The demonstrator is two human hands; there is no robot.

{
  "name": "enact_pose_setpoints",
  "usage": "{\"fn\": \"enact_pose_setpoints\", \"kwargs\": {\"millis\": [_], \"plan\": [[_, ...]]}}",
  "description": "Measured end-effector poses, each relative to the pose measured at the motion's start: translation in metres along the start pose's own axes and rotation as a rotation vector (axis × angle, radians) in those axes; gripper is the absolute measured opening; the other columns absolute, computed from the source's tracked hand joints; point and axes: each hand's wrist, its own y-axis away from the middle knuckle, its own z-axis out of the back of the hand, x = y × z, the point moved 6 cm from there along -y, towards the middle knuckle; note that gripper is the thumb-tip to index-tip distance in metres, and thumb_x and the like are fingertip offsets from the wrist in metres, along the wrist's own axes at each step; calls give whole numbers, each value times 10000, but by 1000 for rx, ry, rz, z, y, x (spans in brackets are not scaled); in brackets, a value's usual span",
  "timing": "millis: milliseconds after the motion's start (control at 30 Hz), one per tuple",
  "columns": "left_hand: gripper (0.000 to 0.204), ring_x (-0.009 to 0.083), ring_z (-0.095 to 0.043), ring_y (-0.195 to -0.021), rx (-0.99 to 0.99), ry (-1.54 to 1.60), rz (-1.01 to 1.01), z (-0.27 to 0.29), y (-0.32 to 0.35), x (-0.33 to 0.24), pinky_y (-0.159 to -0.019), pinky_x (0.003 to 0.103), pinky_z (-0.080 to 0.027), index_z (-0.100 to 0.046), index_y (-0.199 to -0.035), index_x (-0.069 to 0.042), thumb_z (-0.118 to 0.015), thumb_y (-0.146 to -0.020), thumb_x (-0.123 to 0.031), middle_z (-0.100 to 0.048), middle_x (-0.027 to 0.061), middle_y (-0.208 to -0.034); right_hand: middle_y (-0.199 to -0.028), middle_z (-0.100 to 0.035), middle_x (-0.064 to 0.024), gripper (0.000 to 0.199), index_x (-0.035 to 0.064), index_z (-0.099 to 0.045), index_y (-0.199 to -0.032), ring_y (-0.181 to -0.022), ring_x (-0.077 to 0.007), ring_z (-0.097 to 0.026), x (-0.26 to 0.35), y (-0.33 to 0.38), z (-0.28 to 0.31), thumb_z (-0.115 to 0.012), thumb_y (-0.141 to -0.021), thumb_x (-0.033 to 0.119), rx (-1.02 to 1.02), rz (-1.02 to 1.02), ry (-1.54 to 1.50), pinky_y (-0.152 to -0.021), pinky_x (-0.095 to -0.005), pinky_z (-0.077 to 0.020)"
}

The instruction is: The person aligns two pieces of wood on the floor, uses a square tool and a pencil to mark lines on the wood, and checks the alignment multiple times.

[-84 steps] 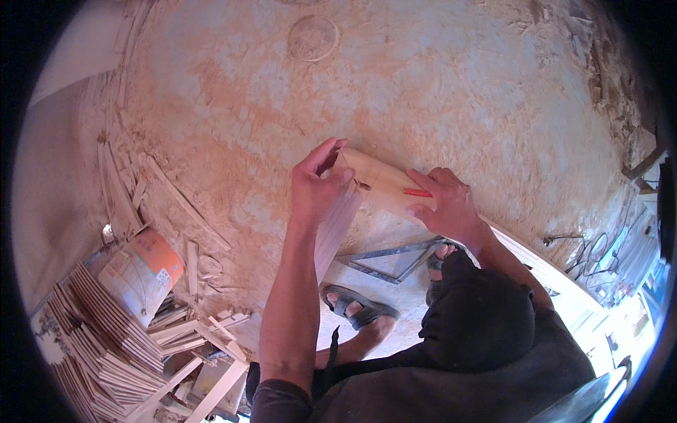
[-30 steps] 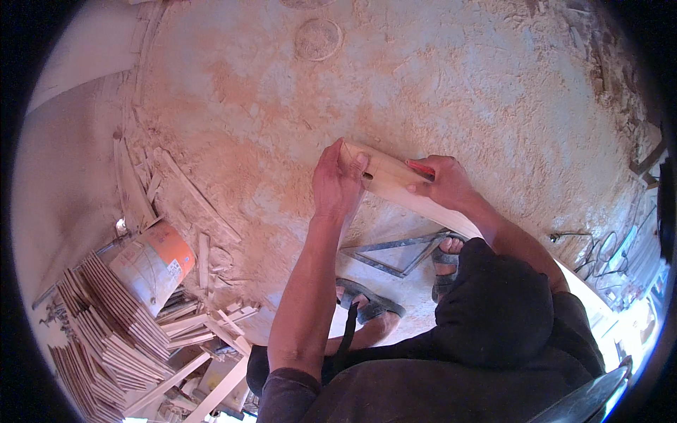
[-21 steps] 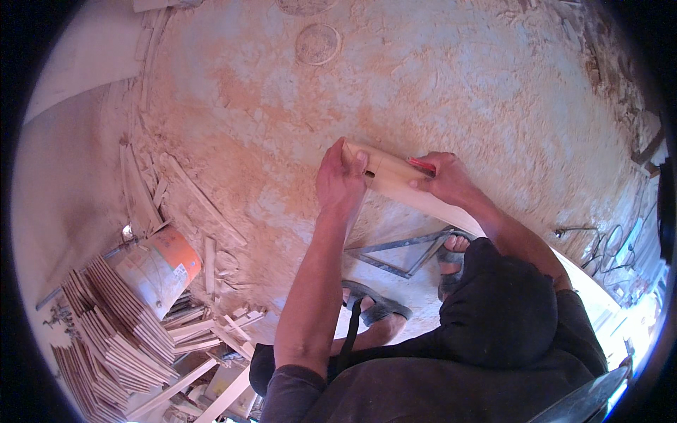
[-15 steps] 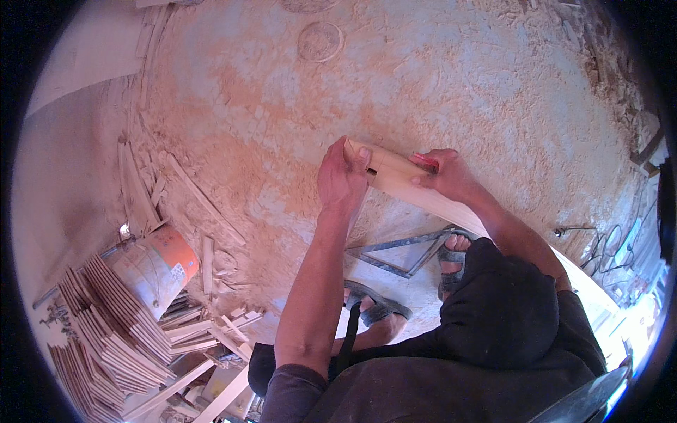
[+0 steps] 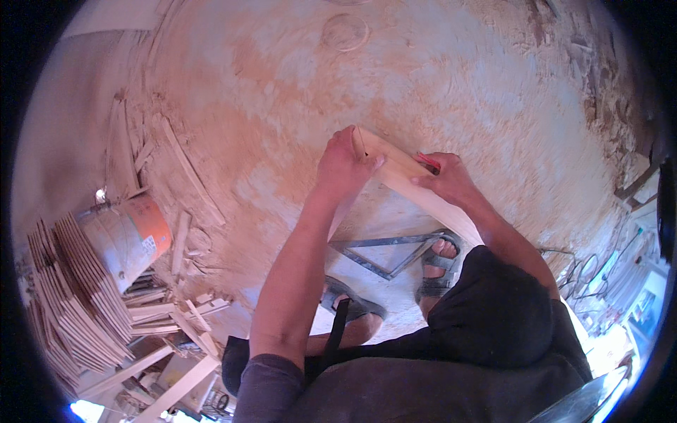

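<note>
A long pale wooden board runs slantwise from my left hand back past my right forearm. My left hand is closed round its far end, with fingers lying over the top face. A small dark spot shows on the board beside those fingers. Farther along the board, my right hand is closed on a small slim red object, its thumb against the board. The kind of red object cannot be made out, since the fingers cover most of it. Beneath my left wrist a pale wooden edge shows, partly hidden.
A dark-edged triangular frame lies on the dusty floor by my sandalled feet. To the left stand a tilted white-and-orange bucket and a stack of thin wooden pieces. Scrap strips lie around them. Cables lie at right.
My left hand has shifted on the board's end, and its fingers now cover the dark hole that showed before. The right hand keeps its hold. The whole view has shifted slightly.
</note>
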Motion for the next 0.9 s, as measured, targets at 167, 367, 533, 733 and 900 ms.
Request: {"fn": "enact_pose_setpoints", "kwargs": {"millis": [167,367,533,733,900], "plan": [[906,413,-549,-1299,17,-65,127,7,10,0,-1080,498,-457,-526,-1419,23,-862,-739,-472,-601,259,-1350,-1029,-765,-99,572,-22,-701,-1287,-917,-122,-676,-2,2,-3,-877,-791,203,20,19,-39,-859,-311,-552],[566,455,-563,-1177,-503,-482,-400,-6,86,-48,-990,561,-469,-606,-1286,2,-778,-839,-298,-608,238,-1275,-1093,-771,-188,622,10,-708,-1284,-973,-234,-753,-18,-1,-2,-875,-777,330,-48,22,28,-890,-355,-575],[619,390,-574,-1160,198,-359,-419,-104,171,-26,-945,520,-475,-570,-1332,-15,-770,-821,-302,-591,225,-1271,-1103,-772,-185,632,24,-712,-1286,-993,-241,-753,-8,0,1,-878,-770,350,-30,33,60,-915,-353,-571],[712,377,-618,-1111,516,-505,-300,-166,224,16,-903,505,-517,-490,-1414,-4,-771,-829,-299,-656,196,-1126,-1151,-766,-178,629,35,-704,-1307,-1040,-231,-744,-2,2,2,-872,-779,334,-21,37,81,-943,-347,-563],[662,335,-659,-986,251,-527,-399,-184,230,31,-826,466,-553,-503,-1390,-4,-738,-803,-201,-680,183,-1028,-1170,-765,-170,643,37,-695,-1321,-1062,-221,-739,0,3,2,-874,-779,334,-28,26,75,-958,-343,-558]]}}
